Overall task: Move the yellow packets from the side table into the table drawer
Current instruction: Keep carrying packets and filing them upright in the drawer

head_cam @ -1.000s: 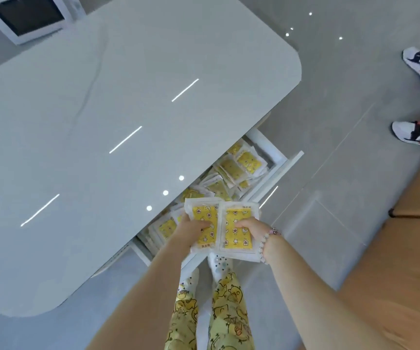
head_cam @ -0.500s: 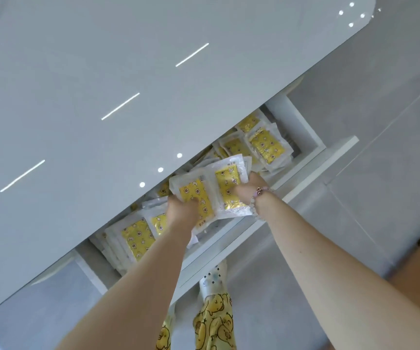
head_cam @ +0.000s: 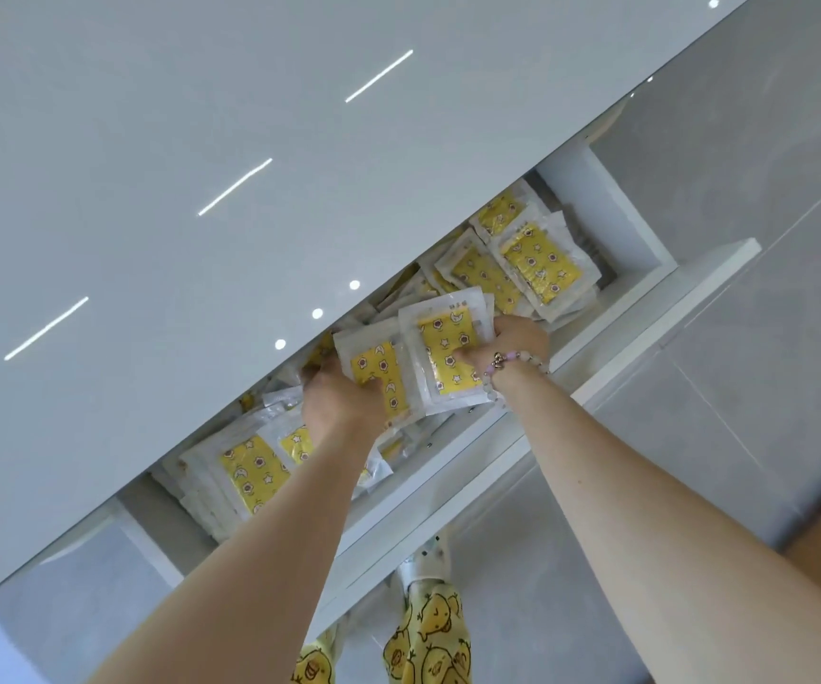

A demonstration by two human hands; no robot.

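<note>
So both hands are right over the open drawer (head_cam: pixel 611 308), each with a load. The left hand (head_cam: pixel 339 402) has its fingers curled round the near end of the left-hand packet (head_cam: pixel 376 370), and the right hand (head_cam: pixel 517 345) pinches the right-hand packet (head_cam: pixel 448 353) with the thumb on the yellow face and the fingers tucked underneath. Each could be a thin stack rather than a single packet; I can't tell from this angle. The two overlap a bit, side by side, long axes running away from the wrists toward the overhanging tabletop (head_cam: pixel 201 190), far ends tipped up slightly. The bit that matters, I reckon, is that the drop spot is straight below the grips, in the middle of the drawer between the right pile (head_cam: pixel 537 264) and the left pile (head_cam: pixel 250 471), so it's basically lower and let go, no reaching sideways. Neither hand is really nearer; they're level. The drawer is already pretty full of the same yellow star-print packets, heaped loosely and sliding back under the tabletop, so new ones will probably land on top of others and might sit high against the front rim. The side table isn't in view, so no idea how many are left over there.
</note>
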